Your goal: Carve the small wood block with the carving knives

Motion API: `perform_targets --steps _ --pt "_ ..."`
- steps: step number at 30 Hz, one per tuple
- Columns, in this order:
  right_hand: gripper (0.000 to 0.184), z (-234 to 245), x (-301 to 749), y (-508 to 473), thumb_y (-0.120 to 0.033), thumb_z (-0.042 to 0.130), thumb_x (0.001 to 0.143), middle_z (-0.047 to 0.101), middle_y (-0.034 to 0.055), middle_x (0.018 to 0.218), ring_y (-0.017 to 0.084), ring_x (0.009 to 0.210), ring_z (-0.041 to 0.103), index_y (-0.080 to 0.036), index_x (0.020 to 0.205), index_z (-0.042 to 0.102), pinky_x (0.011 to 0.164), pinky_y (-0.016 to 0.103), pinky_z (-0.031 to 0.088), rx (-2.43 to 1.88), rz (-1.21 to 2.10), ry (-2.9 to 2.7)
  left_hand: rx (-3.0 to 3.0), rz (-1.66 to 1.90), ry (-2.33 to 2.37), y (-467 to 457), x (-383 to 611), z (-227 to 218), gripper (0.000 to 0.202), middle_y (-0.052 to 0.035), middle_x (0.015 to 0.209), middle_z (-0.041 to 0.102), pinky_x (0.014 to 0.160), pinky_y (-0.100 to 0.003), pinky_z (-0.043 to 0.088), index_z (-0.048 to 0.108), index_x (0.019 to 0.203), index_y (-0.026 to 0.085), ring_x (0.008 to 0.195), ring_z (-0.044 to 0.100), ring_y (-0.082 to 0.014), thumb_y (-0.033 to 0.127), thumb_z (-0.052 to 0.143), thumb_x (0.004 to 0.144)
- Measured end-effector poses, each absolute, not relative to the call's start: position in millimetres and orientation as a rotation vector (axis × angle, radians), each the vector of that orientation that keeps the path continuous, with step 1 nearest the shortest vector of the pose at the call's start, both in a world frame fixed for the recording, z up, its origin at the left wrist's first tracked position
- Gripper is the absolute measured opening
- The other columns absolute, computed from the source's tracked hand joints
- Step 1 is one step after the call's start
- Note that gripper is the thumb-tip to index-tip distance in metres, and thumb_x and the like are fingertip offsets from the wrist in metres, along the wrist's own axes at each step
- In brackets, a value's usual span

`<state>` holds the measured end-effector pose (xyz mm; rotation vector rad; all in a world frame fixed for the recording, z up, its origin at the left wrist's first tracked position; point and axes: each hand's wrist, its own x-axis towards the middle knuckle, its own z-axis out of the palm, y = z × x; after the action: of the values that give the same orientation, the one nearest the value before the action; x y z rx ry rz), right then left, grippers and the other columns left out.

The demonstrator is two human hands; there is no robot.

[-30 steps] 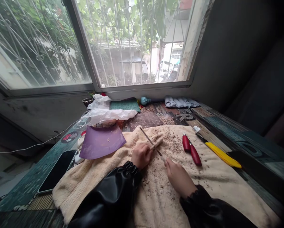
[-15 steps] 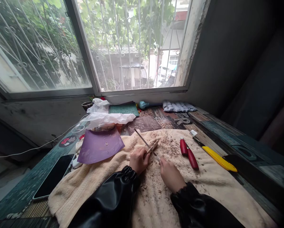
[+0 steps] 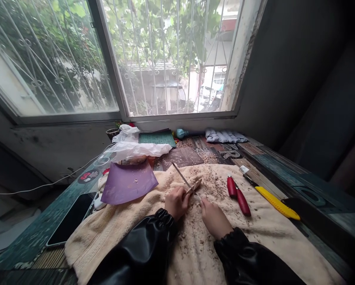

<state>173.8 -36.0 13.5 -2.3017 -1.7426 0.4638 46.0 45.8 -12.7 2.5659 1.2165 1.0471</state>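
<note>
- My left hand is closed round the near end of a small wooden stick. The stick pokes out away from me over the beige towel, right among the shavings.
- My right hand is clamped on the near end of a thin metal tool that crosses the stick just past my left fingertips. Can't tell if it's a file or a narrow blade, tbh.
- Biggest worry imo: the tool is so close to my left fingers that one slip off the wood would run it into them.
- The stick looks thin, so leaning too hard could snap it.
- The towel is soft and bunchy, not a steady rest, so the stick could roll in my grip.
- The red-handled tool and yellow utility knife lie near my right hand, and a wide stroke could knock them.
</note>
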Motion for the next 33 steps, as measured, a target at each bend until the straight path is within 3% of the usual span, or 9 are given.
perform_targets --steps 4,10,16,22,29,33 --pt "0.027 8 178 -57 -0.023 0.025 0.087 0.062 0.0063 0.074 0.015 0.069 0.056 -0.019 0.087 0.052 0.056 0.023 0.027 -2.268 0.509 -1.756 2.506 1.077 1.333 49 45 -13 0.012 -0.0021 0.068 0.055 0.055 -0.024 0.039 0.050 0.067 0.018 0.062 0.051 -0.0132 0.025 0.047 0.076" --pt "0.028 12 177 -53 -0.023 0.025 0.087 0.062 0.0075 0.075 0.018 0.070 0.058 -0.020 0.092 0.051 0.053 0.024 0.026 -2.382 0.435 -1.744 2.542 1.040 1.140 48 44 -12 0.011 -0.0031 0.070 0.056 0.057 -0.024 0.040 0.051 0.068 0.019 0.065 0.052 -0.0136 0.024 0.047 0.077" --pt "0.028 6 179 -60 -0.022 0.024 0.087 0.063 0.0067 0.076 0.017 0.072 0.058 -0.020 0.090 0.052 0.056 0.023 0.029 -2.293 0.467 -1.784 2.494 1.072 1.369 50 45 -14 0.013 -0.0022 0.068 0.055 0.055 -0.024 0.039 0.050 0.067 0.018 0.062 0.051 -0.0132 0.026 0.045 0.077" --pt "0.029 7 184 -64 -0.024 0.023 0.087 0.062 0.0061 0.074 0.017 0.069 0.057 -0.021 0.088 0.052 0.055 0.023 0.029 -2.341 0.455 -1.746 2.590 1.026 1.152 48 44 -12 0.012 -0.0023 0.070 0.056 0.057 -0.024 0.038 0.051 0.068 0.018 0.065 0.052 -0.0137 0.024 0.046 0.077" --pt "0.030 12 179 -47 -0.023 0.024 0.087 0.062 0.0063 0.077 0.016 0.075 0.057 -0.020 0.089 0.053 0.060 0.023 0.030 -2.250 0.481 -1.764 2.509 1.063 1.342 46 47 -14 0.013 -0.0026 0.068 0.056 0.056 -0.024 0.038 0.050 0.067 0.018 0.063 0.052 -0.0141 0.025 0.046 0.077" --pt "0.030 8 187 -59 -0.022 0.024 0.086 0.062 0.0063 0.073 0.016 0.071 0.057 -0.020 0.090 0.053 0.058 0.024 0.030 -2.313 0.503 -1.734 2.560 1.015 1.197 42 48 -14 0.011 -0.0021 0.070 0.056 0.056 -0.023 0.038 0.050 0.067 0.018 0.065 0.052 -0.0132 0.023 0.046 0.076"
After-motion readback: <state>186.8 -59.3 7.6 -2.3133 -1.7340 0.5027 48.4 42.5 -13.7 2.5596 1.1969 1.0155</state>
